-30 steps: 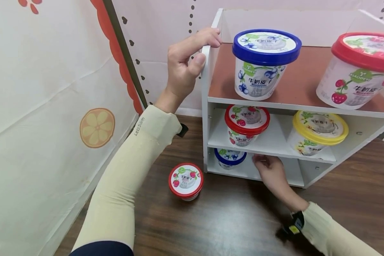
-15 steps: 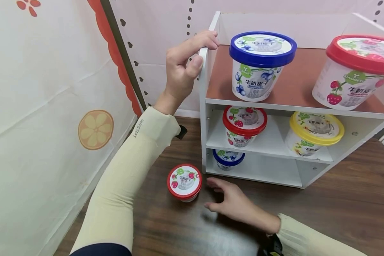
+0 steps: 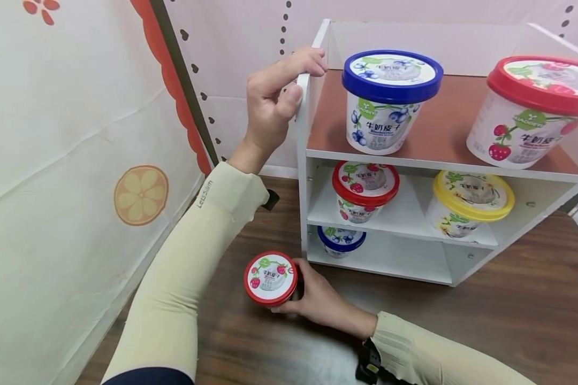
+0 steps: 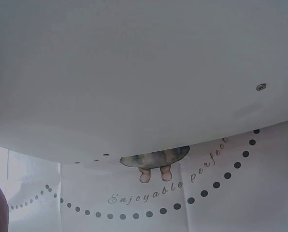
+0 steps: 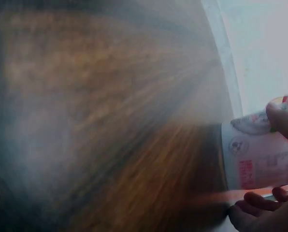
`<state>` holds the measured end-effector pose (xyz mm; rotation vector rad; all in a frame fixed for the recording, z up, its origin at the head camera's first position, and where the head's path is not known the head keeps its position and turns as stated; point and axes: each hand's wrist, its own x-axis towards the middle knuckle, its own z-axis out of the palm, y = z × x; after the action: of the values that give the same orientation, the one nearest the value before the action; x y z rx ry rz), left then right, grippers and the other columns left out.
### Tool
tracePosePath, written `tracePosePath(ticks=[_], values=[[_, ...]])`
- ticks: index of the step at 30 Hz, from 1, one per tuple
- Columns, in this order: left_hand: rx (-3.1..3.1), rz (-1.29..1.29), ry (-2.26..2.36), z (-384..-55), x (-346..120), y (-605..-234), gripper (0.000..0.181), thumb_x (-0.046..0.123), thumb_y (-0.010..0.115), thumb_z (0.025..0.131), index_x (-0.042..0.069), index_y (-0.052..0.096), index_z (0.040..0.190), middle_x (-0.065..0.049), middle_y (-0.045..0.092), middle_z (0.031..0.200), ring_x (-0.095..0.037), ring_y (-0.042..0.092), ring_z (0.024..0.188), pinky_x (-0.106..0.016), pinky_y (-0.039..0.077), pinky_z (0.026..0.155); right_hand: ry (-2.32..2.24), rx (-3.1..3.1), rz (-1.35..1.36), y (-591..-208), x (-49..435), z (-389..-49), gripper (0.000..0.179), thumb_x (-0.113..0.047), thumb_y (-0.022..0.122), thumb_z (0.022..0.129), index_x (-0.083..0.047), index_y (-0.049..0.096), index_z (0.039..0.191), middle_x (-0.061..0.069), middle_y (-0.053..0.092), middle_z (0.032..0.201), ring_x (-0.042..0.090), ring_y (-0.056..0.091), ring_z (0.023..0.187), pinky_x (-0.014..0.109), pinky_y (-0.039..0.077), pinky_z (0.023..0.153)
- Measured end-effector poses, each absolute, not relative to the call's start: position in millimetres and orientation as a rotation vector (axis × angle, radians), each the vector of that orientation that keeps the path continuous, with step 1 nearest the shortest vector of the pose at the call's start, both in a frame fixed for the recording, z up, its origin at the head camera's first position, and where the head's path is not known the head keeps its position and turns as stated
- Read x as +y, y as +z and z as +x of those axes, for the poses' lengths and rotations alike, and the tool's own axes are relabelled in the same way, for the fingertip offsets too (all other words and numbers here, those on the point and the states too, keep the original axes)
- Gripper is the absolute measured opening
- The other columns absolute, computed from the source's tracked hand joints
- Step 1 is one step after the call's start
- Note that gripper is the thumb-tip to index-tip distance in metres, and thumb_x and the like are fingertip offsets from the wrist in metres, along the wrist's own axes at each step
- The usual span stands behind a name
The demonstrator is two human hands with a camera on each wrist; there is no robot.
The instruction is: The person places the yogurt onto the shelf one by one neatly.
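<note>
My left hand grips the top edge of the white shelf unit's left side panel, fingers hooked over it and thumb on the outer face. On the wood-look floor or table, left of the shelf, a strawberry-print tub with a red lid is held by my right hand. The thumb is on its near side and the fingers are on its far side. The right wrist view shows the white tub wall between thumb and fingers. Whether its base touches the surface, I cannot tell.
On the top shelf stand a blue-lidded tub and a large red-lidded tub. A red-lidded tub and a yellow-lidded tub share the middle shelf. Below sits another blue-lidded tub. A printed curtain hangs at left.
My right hand has come out of the bottom shelf and moved left to the red-lidded tub, closing its fingers round it. The left hand has kept its grip on the side panel.
</note>
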<state>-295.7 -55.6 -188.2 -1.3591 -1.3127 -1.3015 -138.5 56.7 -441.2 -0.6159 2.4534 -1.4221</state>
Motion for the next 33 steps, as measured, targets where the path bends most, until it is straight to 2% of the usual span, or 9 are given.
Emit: tracePosePath(ticks=[3, 9, 14, 19, 25, 29, 33], values=[[-1.309, -1.369, -1.303, -293.6, -53.7, -187.6, 0.052, 0.036, 0.049, 0.09, -0.014, 0.063, 0.087, -0.03, 0.065, 0.09, -0.034, 0.062, 0.108, -0.049, 0.046, 0.098, -1.421, 2.467, -0.625, -442.4, 58.1, -139.6, 0.091, -0.042, 0.088, 0.067, -0.011, 0.041, 0.139, 0.006, 0.052, 0.133, 0.018, 0.049, 0.124, 0.039, 0.041, 0.104], [-1.291, -1.371, -1.302, -287.8, -53.7, -185.1, 0.05, 0.034, 0.049, 0.09, -0.015, 0.061, 0.088, -0.031, 0.063, 0.089, -0.04, 0.061, 0.107, -0.05, 0.045, 0.098, -1.48, 2.371, -0.71, -441.9, 71.7, -138.4, 0.086, -0.036, 0.087, 0.072, -0.012, 0.041, 0.14, 0.005, 0.051, 0.135, 0.016, 0.049, 0.124, 0.036, 0.042, 0.103], [-1.287, -1.357, -1.318, -285.2, -55.4, -185.1, 0.049, 0.033, 0.049, 0.088, -0.015, 0.06, 0.087, -0.032, 0.062, 0.088, -0.045, 0.06, 0.105, -0.05, 0.045, 0.099, -1.582, 2.183, -0.787, -443.9, 97.0, -134.4, 0.081, -0.023, 0.086, 0.073, -0.011, 0.042, 0.14, 0.006, 0.052, 0.134, 0.018, 0.052, 0.123, 0.03, 0.044, 0.101], [-1.284, -1.35, -1.318, -287.0, -55.7, -186.1, 0.05, 0.034, 0.049, 0.088, -0.015, 0.06, 0.087, -0.032, 0.062, 0.088, -0.043, 0.06, 0.105, -0.05, 0.045, 0.098, -1.589, 2.116, -0.833, -445.4, 131.5, -128.2, 0.081, -0.021, 0.086, 0.073, -0.011, 0.043, 0.14, 0.006, 0.053, 0.133, 0.019, 0.053, 0.123, 0.032, 0.044, 0.101], [-1.284, -1.355, -1.323, -287.7, -53.6, -187.2, 0.052, 0.035, 0.05, 0.088, -0.015, 0.059, 0.087, -0.033, 0.062, 0.088, -0.048, 0.059, 0.104, -0.051, 0.045, 0.098, -1.708, 2.101, -0.908, -446.7, 181.7, -122.2, 0.082, -0.009, 0.083, 0.074, 0.002, 0.038, 0.142, 0.02, 0.051, 0.133, 0.025, 0.055, 0.12, 0.035, 0.046, 0.099], [-1.297, -1.345, -1.323, -290.5, -53.5, -188.0, 0.051, 0.035, 0.049, 0.088, -0.014, 0.06, 0.087, -0.032, 0.062, 0.09, -0.043, 0.06, 0.106, -0.051, 0.046, 0.098, -1.683, 2.304, -0.9, -439.5, 223.2, -125.4, 0.084, -0.006, 0.083, 0.072, 0.006, 0.038, 0.142, 0.022, 0.053, 0.131, 0.017, 0.054, 0.119, 0.028, 0.043, 0.099], [-1.309, -1.346, -1.325, -292.6, -52.5, -189.3, 0.051, 0.036, 0.049, 0.087, -0.014, 0.06, 0.088, -0.032, 0.063, 0.091, -0.041, 0.06, 0.107, -0.051, 0.046, 0.097, -1.608, 2.527, -0.834, -432.1, 263.9, -130.1, 0.081, -0.003, 0.081, 0.07, 0.007, 0.04, 0.139, 0.014, 0.057, 0.125, 0.008, 0.056, 0.111, 0.024, 0.047, 0.09]])
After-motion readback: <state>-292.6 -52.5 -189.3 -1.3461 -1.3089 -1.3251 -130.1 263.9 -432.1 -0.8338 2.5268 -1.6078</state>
